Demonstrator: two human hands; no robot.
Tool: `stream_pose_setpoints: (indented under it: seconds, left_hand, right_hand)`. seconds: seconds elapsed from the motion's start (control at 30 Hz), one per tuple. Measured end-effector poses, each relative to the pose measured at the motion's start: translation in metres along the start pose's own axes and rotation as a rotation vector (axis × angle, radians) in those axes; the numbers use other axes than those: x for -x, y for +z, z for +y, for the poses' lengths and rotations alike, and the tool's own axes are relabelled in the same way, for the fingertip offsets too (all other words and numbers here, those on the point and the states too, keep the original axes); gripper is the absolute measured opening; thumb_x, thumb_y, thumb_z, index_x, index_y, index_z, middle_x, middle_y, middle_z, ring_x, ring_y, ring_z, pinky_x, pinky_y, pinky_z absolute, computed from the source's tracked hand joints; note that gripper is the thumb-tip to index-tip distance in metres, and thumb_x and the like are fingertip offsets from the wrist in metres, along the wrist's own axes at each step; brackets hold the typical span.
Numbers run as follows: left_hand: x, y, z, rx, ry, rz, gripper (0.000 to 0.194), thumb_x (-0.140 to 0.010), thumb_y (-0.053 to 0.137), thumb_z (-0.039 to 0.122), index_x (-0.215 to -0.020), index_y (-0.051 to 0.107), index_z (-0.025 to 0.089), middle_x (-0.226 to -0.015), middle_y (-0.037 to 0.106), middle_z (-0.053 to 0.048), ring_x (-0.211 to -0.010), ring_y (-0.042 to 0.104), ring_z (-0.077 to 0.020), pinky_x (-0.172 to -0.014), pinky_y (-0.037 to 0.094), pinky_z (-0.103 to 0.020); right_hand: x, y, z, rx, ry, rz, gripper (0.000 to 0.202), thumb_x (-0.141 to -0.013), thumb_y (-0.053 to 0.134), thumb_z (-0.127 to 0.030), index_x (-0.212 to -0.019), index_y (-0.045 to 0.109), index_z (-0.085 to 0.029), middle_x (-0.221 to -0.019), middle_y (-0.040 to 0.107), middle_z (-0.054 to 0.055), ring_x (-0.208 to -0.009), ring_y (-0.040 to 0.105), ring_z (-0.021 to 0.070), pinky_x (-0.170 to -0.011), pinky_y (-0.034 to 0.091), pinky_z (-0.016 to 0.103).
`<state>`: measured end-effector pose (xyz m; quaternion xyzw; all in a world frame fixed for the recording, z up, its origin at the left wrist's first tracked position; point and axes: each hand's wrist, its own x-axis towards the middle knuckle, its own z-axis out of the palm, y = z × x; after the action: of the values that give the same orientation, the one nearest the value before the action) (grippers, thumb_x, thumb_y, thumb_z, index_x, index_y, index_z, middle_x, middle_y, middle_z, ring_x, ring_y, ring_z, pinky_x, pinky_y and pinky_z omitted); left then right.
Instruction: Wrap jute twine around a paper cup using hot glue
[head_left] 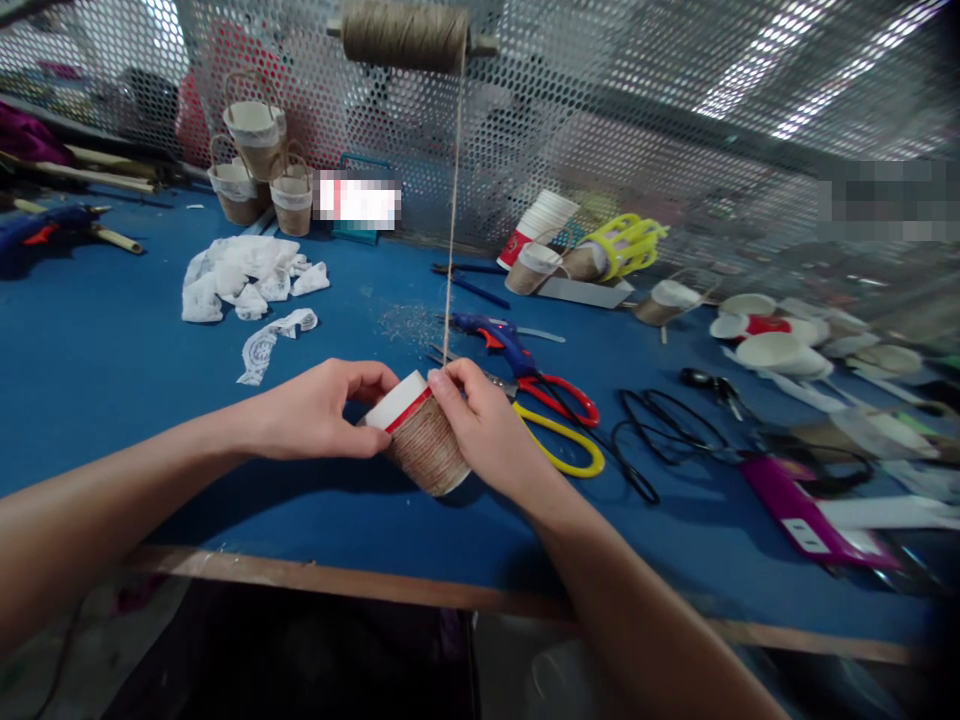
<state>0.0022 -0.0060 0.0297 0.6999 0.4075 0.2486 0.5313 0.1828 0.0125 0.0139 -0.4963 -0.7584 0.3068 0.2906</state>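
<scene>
A paper cup (427,447), wrapped in brown twine over most of its side, is tilted between my two hands above the blue table. White and a red band show near its rim. My left hand (322,412) grips the rim end, thumb on the near side and fingers curled round the far side. On the other side, my right hand (487,425) holds the cup with its thumb near the band. A taut strand of twine (452,220) runs from the spool (405,35) down to my right fingers. Scissors (559,425) with red and yellow handles lie just beyond that hand.
Behind the scissors lies a blue glue gun (499,340). White lace pieces (240,275) are heaped at the left, near small twine-covered baskets (259,150). Stacked paper cups (544,225) lean at the back. Black cables (667,430) and a purple power strip (814,510) occupy the right.
</scene>
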Motion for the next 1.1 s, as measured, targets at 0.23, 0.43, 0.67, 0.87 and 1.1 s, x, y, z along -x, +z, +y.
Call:
stream_pose_setpoints:
  seconds: [0.23,0.43,0.67,0.87,1.1]
  left_hand:
    - [0.001,0.001,0.003,-0.073,0.011,0.004,0.020,-0.069,0.055,0.011,-0.088,0.055,0.012,-0.086,0.062,-0.003,-0.081,0.057,-0.0159,-0.073,0.042,-0.025]
    - [-0.001,0.009,0.000,0.013,-0.092,0.034,0.024,-0.070,0.061,0.032,-0.083,0.055,0.012,-0.073,0.057,0.000,-0.067,0.053,-0.0142,-0.059,0.040,-0.023]
    - [-0.004,0.020,-0.007,0.157,-0.126,0.061,0.024,-0.068,0.059,0.025,-0.086,0.056,0.009,-0.070,0.056,0.000,-0.062,0.051,-0.0128,-0.059,0.041,-0.024]
    - [0.000,0.022,-0.003,0.142,-0.080,0.054,0.015,-0.068,0.059,0.021,-0.078,0.056,0.010,-0.068,0.055,0.001,-0.061,0.048,-0.0103,-0.057,0.039,-0.021]
    - [0.000,0.022,-0.008,0.164,-0.051,0.037,0.017,-0.071,0.059,0.021,-0.084,0.057,0.010,-0.074,0.058,0.000,-0.067,0.052,-0.0123,-0.063,0.042,-0.022]
  right_hand:
    - [0.001,0.002,-0.001,0.006,-0.020,0.009,0.022,-0.088,0.038,-0.035,-0.073,0.040,-0.020,-0.065,0.047,-0.002,-0.059,0.044,0.0118,-0.056,0.035,0.026]
    - [0.008,0.007,-0.005,0.048,-0.059,0.068,0.018,-0.087,0.039,-0.033,-0.075,0.039,-0.020,-0.072,0.048,0.000,-0.064,0.045,0.0133,-0.058,0.036,0.028]
    - [0.010,0.006,-0.005,0.052,-0.110,0.053,0.015,-0.088,0.039,-0.032,-0.079,0.042,-0.019,-0.079,0.050,0.003,-0.071,0.048,0.0144,-0.065,0.039,0.030]
    - [0.003,-0.003,-0.005,-0.257,-0.021,-0.008,0.016,-0.086,0.042,-0.031,-0.080,0.048,-0.018,-0.079,0.056,0.002,-0.071,0.053,0.0122,-0.065,0.043,0.028]
    - [0.000,-0.004,0.002,-0.361,0.013,0.027,0.017,-0.085,0.044,-0.034,-0.078,0.047,-0.018,-0.082,0.057,0.003,-0.074,0.055,0.0128,-0.067,0.045,0.029]
